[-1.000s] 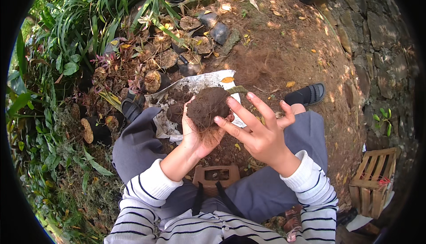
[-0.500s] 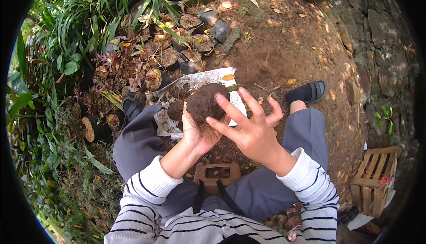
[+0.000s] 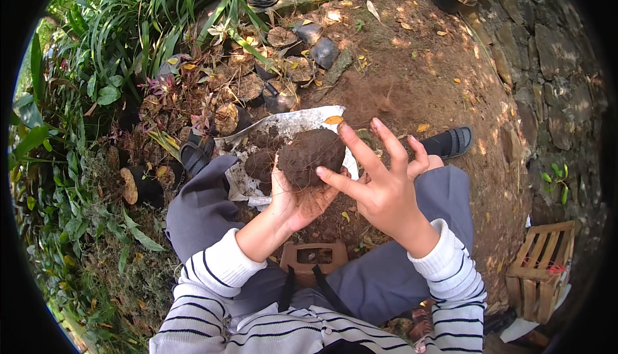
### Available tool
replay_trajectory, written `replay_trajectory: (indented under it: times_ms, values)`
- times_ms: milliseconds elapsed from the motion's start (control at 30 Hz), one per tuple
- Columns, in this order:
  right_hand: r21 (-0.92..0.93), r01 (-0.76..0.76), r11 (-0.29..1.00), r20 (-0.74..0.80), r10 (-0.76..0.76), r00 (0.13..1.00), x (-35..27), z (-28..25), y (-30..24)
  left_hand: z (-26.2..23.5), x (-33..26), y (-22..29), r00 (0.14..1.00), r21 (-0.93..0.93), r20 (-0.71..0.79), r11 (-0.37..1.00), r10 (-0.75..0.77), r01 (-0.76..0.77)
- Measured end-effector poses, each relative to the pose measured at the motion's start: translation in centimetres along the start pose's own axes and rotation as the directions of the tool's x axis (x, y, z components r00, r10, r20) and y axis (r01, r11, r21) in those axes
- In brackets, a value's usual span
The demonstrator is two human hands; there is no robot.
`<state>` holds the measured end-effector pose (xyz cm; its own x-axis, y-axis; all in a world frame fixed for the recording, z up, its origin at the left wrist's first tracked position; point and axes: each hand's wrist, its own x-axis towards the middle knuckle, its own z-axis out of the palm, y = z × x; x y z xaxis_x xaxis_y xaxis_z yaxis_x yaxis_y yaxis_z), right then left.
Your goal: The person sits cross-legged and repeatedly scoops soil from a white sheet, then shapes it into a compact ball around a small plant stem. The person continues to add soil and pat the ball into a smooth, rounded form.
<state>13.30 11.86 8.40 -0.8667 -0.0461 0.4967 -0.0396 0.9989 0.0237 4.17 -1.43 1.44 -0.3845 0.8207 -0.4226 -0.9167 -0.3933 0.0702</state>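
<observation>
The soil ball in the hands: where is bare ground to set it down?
Bare earth lies open between the white sack and the stone wall. Left of the sack it is crowded with filled pots and plants. The soil ball sits in the left hand.

— What is the soil ball (image 3: 311, 156) like?
— Dark brown, rounded, crumbly and rough-surfaced, about fist-shaped.
— Where does it sit?
— Cupped in the left hand (image 3: 297, 196), raised above the soil-strewn white sheet (image 3: 293, 125) on the ground.

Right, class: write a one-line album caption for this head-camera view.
Left hand cups a soil ball above a white sack; right hand spread beside it.
</observation>
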Motion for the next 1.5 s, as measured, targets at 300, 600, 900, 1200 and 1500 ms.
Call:
replay_trajectory:
  times_ms: [300,600,900,1200,1500]
  values:
    - [0.038,0.009,0.999,0.054,-0.011,0.998,0.2,-0.3,-0.5,0.2,0.4,0.5,0.999,0.097,0.031,0.995,-0.021,0.018]
    - [0.058,-0.077,0.995,0.19,0.064,0.98,0.6,-0.3,-0.3,-0.1,0.6,0.6,0.997,0.293,-0.074,0.955,-0.017,0.038]
    - [0.104,-0.119,0.987,0.193,0.098,0.976,0.3,-0.3,0.3,-0.3,1.3,0.4,0.994,0.435,-0.09,0.9,0.059,-0.014]
    - [0.071,-0.083,0.994,0.26,0.062,0.964,0.0,-0.3,0.0,-1.1,2.4,0.4,0.974,0.525,-0.055,0.836,0.219,-0.158]
    - [0.233,-0.22,0.947,0.217,0.169,0.961,-0.1,-0.3,0.4,-1.5,2.1,1.1,0.99,0.538,-0.103,0.842,0.099,-0.028]
